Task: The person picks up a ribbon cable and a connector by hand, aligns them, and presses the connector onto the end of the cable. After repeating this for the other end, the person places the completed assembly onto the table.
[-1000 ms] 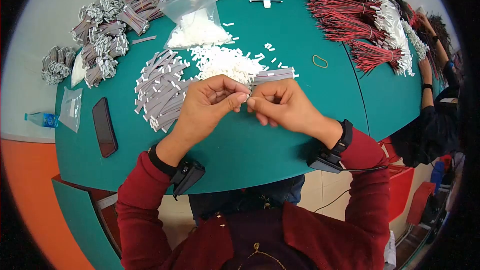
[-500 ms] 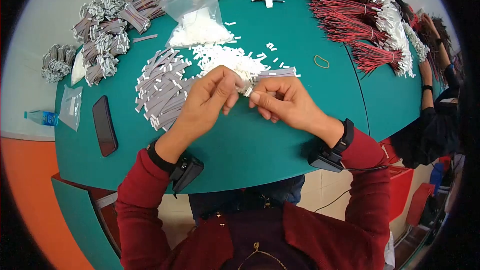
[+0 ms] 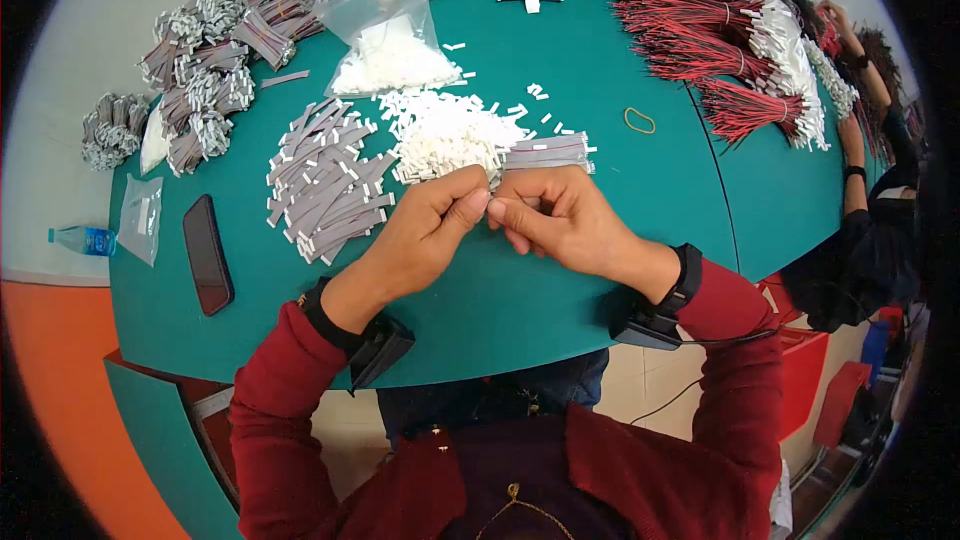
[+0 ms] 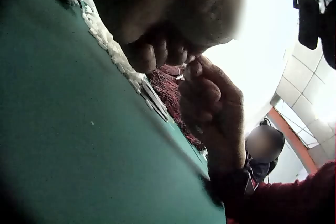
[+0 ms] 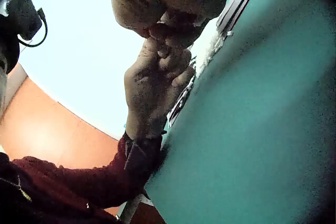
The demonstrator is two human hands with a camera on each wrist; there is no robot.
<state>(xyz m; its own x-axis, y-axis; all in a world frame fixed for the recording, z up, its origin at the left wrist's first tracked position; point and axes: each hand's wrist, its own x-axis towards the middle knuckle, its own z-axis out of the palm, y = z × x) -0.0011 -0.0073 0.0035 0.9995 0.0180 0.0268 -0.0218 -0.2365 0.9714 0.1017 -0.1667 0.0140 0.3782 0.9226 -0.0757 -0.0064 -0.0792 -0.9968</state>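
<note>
Fingers (image 3: 520, 215) hide the pinched piece; the top edge crops red wires (image 3: 680, 15).

Dark red sleeves (image 3: 290, 390) belong to an open-fronted jacket (image 3: 640, 480) over a dark top (image 3: 500, 460), with a gold-coloured necklace (image 3: 515, 495) and blue trousers (image 3: 590, 380) below. Each wrist wears a black strap (image 3: 687, 275) with a boxy black device (image 3: 385, 352) (the right one trails a thin dark cable (image 3: 730, 339)). The fingers (image 3: 530, 221) are bare.

A small piece (image 3: 490, 201), mostly hidden, is pinched where the fingertips of the left hand (image 3: 425, 235) and right hand (image 3: 572, 225) meet — just beyond, on the green surface (image 3: 490, 300), a loose heap of white connectors (image 3: 450, 140) lies between scattered flat grey strips (image 3: 325, 185) with white ends and a neater stack of similar strips (image 3: 548, 152).
</note>
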